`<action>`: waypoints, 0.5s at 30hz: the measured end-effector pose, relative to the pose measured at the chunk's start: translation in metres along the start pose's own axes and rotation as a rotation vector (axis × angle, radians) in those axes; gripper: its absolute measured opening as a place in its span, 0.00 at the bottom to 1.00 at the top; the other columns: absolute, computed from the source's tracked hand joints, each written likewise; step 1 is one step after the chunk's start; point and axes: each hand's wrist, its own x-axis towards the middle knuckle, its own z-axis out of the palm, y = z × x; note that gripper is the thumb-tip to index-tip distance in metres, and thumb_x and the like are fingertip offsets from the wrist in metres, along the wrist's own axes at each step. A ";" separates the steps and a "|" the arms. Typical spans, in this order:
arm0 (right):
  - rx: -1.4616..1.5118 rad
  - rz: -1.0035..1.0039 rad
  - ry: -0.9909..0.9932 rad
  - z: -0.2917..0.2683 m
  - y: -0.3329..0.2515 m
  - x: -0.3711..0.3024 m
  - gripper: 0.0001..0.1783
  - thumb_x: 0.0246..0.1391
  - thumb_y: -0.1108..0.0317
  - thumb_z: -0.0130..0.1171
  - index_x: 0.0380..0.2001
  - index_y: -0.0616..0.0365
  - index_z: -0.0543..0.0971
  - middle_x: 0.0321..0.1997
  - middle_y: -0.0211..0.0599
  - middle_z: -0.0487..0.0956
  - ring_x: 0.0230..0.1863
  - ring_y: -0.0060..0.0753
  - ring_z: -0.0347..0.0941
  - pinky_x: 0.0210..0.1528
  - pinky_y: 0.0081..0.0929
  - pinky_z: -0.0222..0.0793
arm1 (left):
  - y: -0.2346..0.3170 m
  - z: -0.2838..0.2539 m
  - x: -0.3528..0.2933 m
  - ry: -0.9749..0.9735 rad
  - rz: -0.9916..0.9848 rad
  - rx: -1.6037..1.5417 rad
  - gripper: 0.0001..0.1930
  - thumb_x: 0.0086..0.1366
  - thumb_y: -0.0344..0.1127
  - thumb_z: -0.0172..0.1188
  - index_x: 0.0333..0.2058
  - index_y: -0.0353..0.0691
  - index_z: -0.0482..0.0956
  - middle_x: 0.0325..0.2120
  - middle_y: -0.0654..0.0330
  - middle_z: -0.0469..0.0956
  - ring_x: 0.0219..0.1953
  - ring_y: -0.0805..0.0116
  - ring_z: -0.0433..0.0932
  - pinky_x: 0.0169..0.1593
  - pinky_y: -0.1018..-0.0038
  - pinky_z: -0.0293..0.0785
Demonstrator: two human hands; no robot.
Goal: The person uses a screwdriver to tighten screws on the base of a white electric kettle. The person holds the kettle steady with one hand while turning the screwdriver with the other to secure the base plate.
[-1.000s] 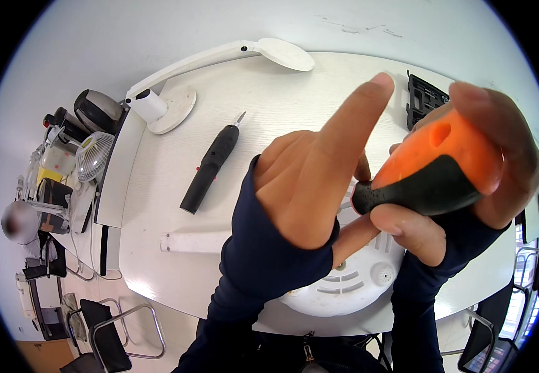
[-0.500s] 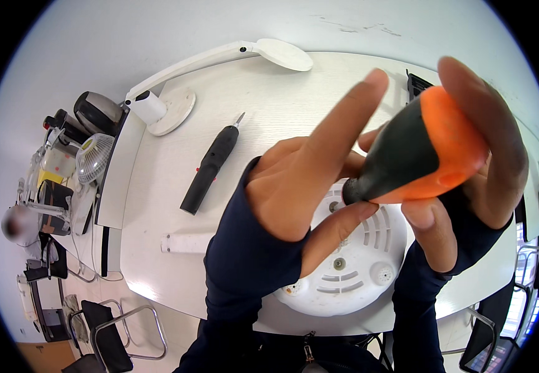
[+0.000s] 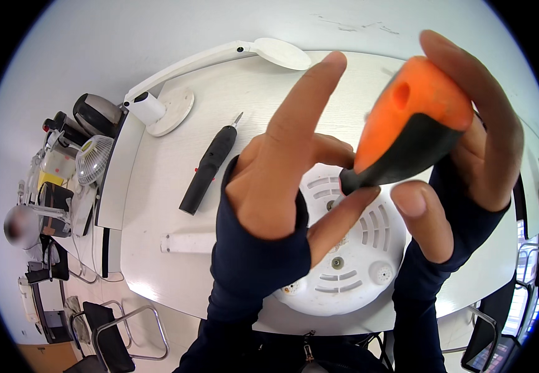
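A screwdriver with a fat orange and black handle is raised over the table, its butt end toward the upper right. My left hand pinches the narrow neck between thumb and fingers, the index finger stretched upward. Curled fingers of my right hand lie round the handle's butt, while its thumb stands a little off. The shaft and tip are hidden. Below both hands lies a round white vented base with slots and recessed screw holes, partly covered by my left hand.
A black pen-shaped electric screwdriver lies left of my hands. Near it is a white bar, running under my left sleeve. A white desk lamp stands at the back left. Chairs and another person are off to the left.
The screwdriver handle has turned about its length, bringing a different orange face and a dimple into view. Both hands have shifted slightly up and left, and the right thumb has moved off the handle.
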 end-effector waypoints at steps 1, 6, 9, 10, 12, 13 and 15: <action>0.060 0.018 -0.030 -0.001 0.001 0.000 0.44 0.39 0.54 0.59 0.56 0.66 0.56 0.35 0.54 0.74 0.32 0.42 0.77 0.35 0.28 0.75 | 0.000 0.001 -0.001 0.001 -0.043 -0.038 0.28 0.46 0.31 0.67 0.47 0.31 0.69 0.45 0.48 0.71 0.46 0.63 0.73 0.49 0.70 0.66; 0.226 0.010 -0.035 0.003 0.007 -0.002 0.46 0.35 0.59 0.63 0.57 0.66 0.54 0.36 0.54 0.74 0.31 0.44 0.76 0.34 0.29 0.75 | -0.004 0.002 -0.001 -0.070 -0.161 -0.400 0.27 0.51 0.31 0.63 0.48 0.30 0.64 0.42 0.51 0.73 0.44 0.65 0.73 0.47 0.73 0.68; 0.204 -0.028 0.005 0.006 0.004 -0.001 0.48 0.30 0.61 0.67 0.56 0.64 0.55 0.39 0.53 0.73 0.29 0.41 0.76 0.32 0.28 0.75 | -0.011 -0.005 0.002 -0.206 -0.185 -0.489 0.25 0.56 0.36 0.58 0.49 0.30 0.63 0.41 0.51 0.73 0.42 0.65 0.74 0.47 0.73 0.69; 0.170 -0.070 -0.062 -0.002 0.009 0.002 0.49 0.29 0.62 0.69 0.56 0.63 0.56 0.40 0.53 0.73 0.29 0.40 0.76 0.32 0.27 0.74 | -0.011 -0.005 0.003 -0.242 -0.208 -0.542 0.24 0.58 0.38 0.55 0.49 0.30 0.62 0.41 0.51 0.73 0.41 0.64 0.74 0.47 0.72 0.69; 0.102 -0.074 -0.052 -0.006 0.009 0.003 0.50 0.27 0.61 0.70 0.56 0.62 0.56 0.40 0.52 0.72 0.28 0.39 0.75 0.32 0.26 0.74 | -0.011 0.003 0.003 -0.232 -0.234 -0.594 0.24 0.61 0.42 0.49 0.50 0.30 0.61 0.41 0.50 0.72 0.42 0.62 0.74 0.48 0.71 0.69; 0.079 -0.033 0.027 0.002 0.004 0.002 0.51 0.27 0.61 0.70 0.56 0.62 0.56 0.39 0.51 0.72 0.27 0.39 0.75 0.32 0.25 0.74 | -0.012 0.006 0.001 -0.216 -0.221 -0.551 0.25 0.63 0.44 0.47 0.51 0.30 0.60 0.42 0.49 0.72 0.42 0.62 0.74 0.48 0.70 0.70; 0.033 0.012 0.084 0.007 0.003 -0.001 0.51 0.27 0.60 0.70 0.56 0.62 0.56 0.37 0.50 0.73 0.27 0.38 0.75 0.32 0.25 0.74 | -0.006 0.003 0.002 -0.214 -0.244 -0.468 0.25 0.63 0.44 0.46 0.52 0.30 0.59 0.41 0.48 0.72 0.43 0.61 0.74 0.48 0.69 0.70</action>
